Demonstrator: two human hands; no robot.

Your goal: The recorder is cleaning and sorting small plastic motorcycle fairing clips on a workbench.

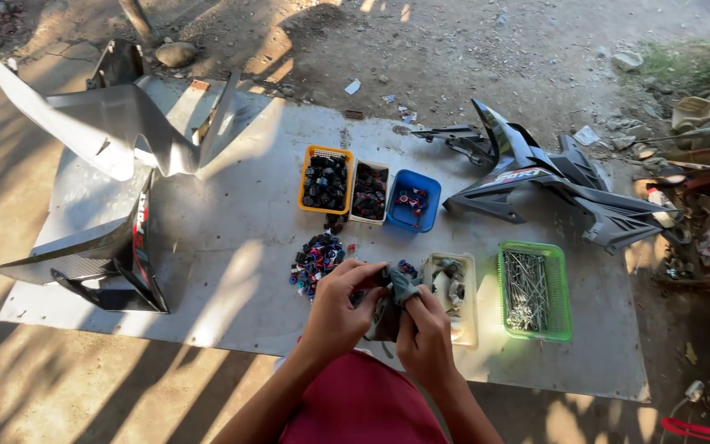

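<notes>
A grey metal sheet (232, 279) on the ground carries black motorcycle panels (552, 185), a green basket (535, 289) of rods, and loose small parts (315, 256). Left hand (340, 308) and right hand (425, 337) both grip a grey rag (400, 288).

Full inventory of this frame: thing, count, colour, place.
sheet: 1, grey, flat on the dirt ground, under everything
orange basket: 1, holds dark small parts, sheet centre
white tray: 1, dark and red parts, right of the orange basket
blue tub: 1, few parts, right of the white tray
loose parts pile: 1, mixed colours, below the orange basket
cream tray: 1, beside the hands
green basket: 1, long metal pins, right
body panels: silver far left, black left, black-grey right
rag: 1, grey, held in both hands
left hand: on the rag
right hand: on the rag
</notes>
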